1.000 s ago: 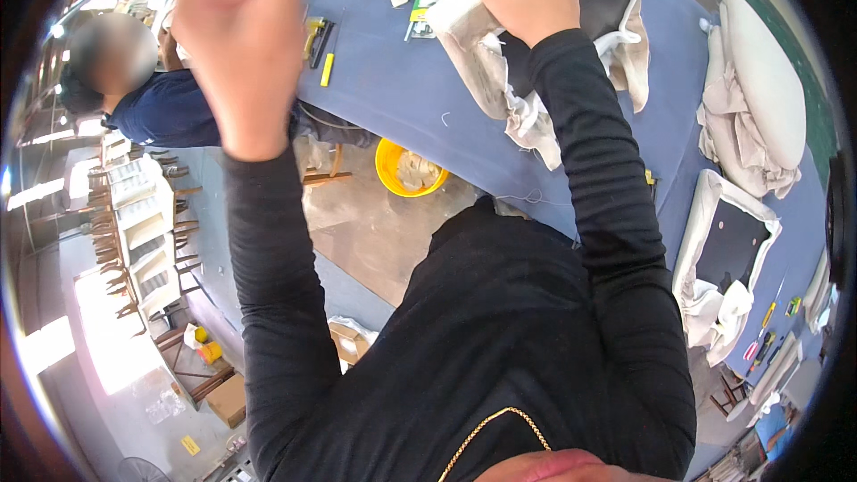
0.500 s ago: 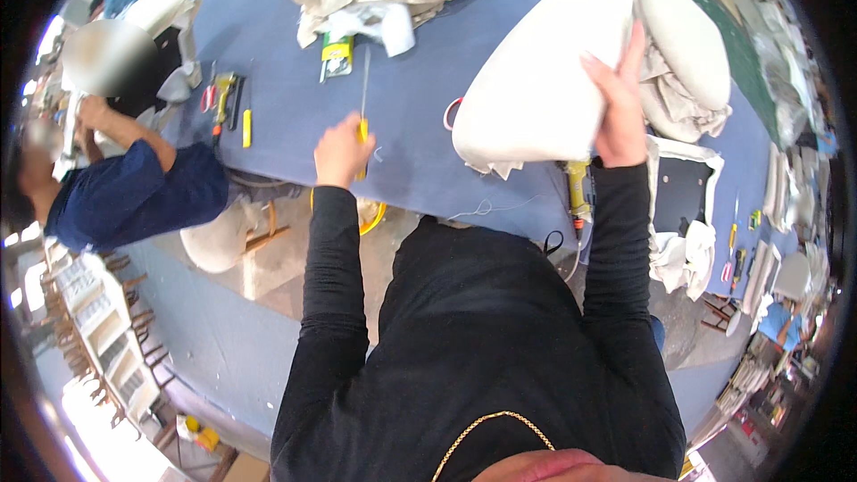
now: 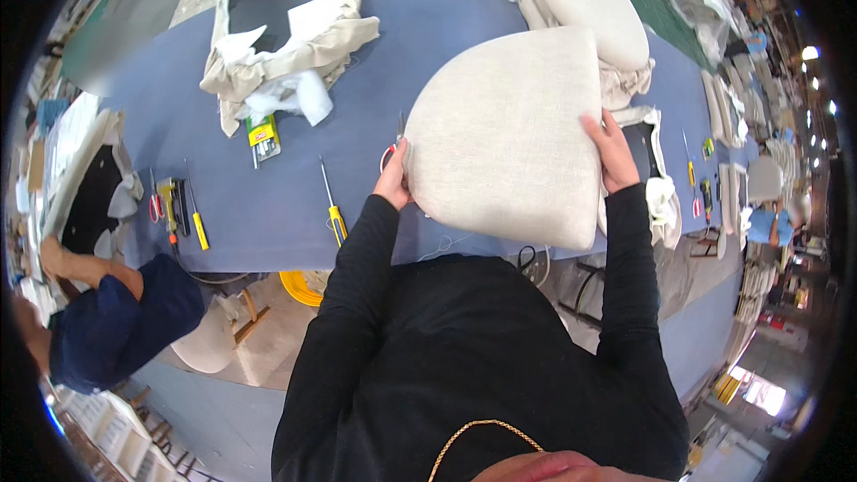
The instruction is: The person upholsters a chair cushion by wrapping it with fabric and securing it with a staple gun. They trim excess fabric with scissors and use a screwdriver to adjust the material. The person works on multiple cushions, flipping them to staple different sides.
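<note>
A cream fabric-covered seat cushion (image 3: 509, 134), rounded at one end, lies face up between my hands above the table's front edge. My left hand (image 3: 394, 177) is closed on its left edge, with the fingers partly hidden beneath. On the far right edge, my right hand (image 3: 616, 153) grips with the thumb on top. Scissors with a red handle (image 3: 387, 157) show partly behind my left hand. To the left of that hand, a screwdriver (image 3: 336, 223) with a yellow handle rests on the blue-grey table (image 3: 295, 232).
Another cushion pile (image 3: 594, 4) stands at the back right. An unfinished seat (image 3: 286, 9) with loose fabric and white padding sits at the back left, a green-yellow packet (image 3: 263, 138) beside it. Several tools lie at left, near a co-worker's arm (image 3: 98, 268).
My left hand has let go of the screwdriver, now on the table, and taken the cushion's left edge. The cushion has turned from tilted to face up, and the view has shifted right.
</note>
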Action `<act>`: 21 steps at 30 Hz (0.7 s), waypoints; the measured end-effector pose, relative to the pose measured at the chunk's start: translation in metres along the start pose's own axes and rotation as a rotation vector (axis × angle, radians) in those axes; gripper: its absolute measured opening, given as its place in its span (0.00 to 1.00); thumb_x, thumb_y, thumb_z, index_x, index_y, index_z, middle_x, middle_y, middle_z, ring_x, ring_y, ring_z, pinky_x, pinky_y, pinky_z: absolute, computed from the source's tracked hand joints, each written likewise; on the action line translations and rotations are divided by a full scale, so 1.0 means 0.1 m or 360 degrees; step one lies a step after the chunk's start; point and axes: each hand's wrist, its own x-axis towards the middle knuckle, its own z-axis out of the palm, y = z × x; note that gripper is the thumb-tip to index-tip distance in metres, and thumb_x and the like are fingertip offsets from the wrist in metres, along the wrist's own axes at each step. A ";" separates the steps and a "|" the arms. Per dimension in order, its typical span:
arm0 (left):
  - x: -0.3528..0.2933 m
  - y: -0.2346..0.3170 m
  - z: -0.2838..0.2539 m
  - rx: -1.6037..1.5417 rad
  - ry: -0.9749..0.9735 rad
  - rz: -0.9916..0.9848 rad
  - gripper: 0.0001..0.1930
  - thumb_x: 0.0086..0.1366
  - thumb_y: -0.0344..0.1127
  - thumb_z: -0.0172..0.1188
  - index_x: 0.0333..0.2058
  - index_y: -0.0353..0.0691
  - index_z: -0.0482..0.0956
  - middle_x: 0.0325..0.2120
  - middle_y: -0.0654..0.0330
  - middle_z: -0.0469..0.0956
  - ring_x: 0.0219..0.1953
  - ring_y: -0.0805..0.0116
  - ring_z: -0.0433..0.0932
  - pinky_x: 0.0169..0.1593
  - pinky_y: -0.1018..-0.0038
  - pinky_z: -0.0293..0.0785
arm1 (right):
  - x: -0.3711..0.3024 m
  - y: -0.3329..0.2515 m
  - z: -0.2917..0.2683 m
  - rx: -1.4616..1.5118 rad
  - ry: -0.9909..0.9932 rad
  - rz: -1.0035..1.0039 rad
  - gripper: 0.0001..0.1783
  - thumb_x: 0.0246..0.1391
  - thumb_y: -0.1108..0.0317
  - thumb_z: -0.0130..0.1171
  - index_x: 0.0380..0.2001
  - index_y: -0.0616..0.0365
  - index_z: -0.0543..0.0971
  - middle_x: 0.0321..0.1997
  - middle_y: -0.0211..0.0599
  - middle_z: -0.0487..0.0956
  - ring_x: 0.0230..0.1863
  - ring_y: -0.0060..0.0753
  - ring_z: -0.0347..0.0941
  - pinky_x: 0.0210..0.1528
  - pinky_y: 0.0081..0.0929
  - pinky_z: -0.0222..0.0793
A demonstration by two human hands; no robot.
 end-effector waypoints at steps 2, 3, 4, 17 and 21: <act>0.34 -0.21 0.08 -0.0100 -0.0057 0.0215 0.35 0.78 0.60 0.63 0.68 0.37 0.73 0.63 0.51 0.78 0.64 0.51 0.79 0.66 0.54 0.77 | 0.06 0.11 -0.04 -0.0093 -0.0044 -0.0080 0.43 0.67 0.60 0.72 0.77 0.66 0.66 0.72 0.43 0.77 0.69 0.34 0.75 0.69 0.31 0.71; 0.33 -0.28 0.10 -0.0081 0.0032 0.0337 0.36 0.78 0.60 0.63 0.69 0.36 0.71 0.64 0.50 0.76 0.65 0.50 0.78 0.66 0.53 0.77 | 0.08 0.18 -0.10 -0.0002 -0.0058 -0.0067 0.44 0.66 0.61 0.73 0.78 0.66 0.66 0.73 0.43 0.76 0.69 0.34 0.75 0.70 0.31 0.70; 0.22 -0.42 0.06 -0.0066 0.0117 0.0467 0.37 0.78 0.59 0.64 0.70 0.35 0.69 0.66 0.49 0.75 0.66 0.48 0.77 0.66 0.52 0.77 | 0.11 0.23 -0.15 0.0087 -0.0078 -0.0063 0.45 0.65 0.63 0.74 0.78 0.67 0.65 0.74 0.43 0.76 0.70 0.34 0.74 0.71 0.31 0.70; -0.67 -0.41 -0.21 0.2170 0.0618 0.0968 0.56 0.61 0.42 0.79 0.78 0.31 0.51 0.78 0.37 0.51 0.81 0.42 0.48 0.82 0.52 0.44 | 0.72 2.54 -0.49 0.0843 -0.0152 0.0653 0.42 0.81 0.39 0.41 0.79 0.65 0.65 0.82 0.48 0.68 0.81 0.39 0.64 0.82 0.34 0.55; -0.25 -0.24 0.27 0.1979 0.0786 0.0460 0.68 0.60 0.56 0.80 0.84 0.46 0.37 0.83 0.38 0.27 0.84 0.31 0.29 0.81 0.37 0.36 | 0.90 2.60 -0.65 0.1070 -0.0259 0.0650 0.43 0.82 0.38 0.34 0.80 0.65 0.63 0.83 0.50 0.66 0.81 0.40 0.65 0.83 0.35 0.54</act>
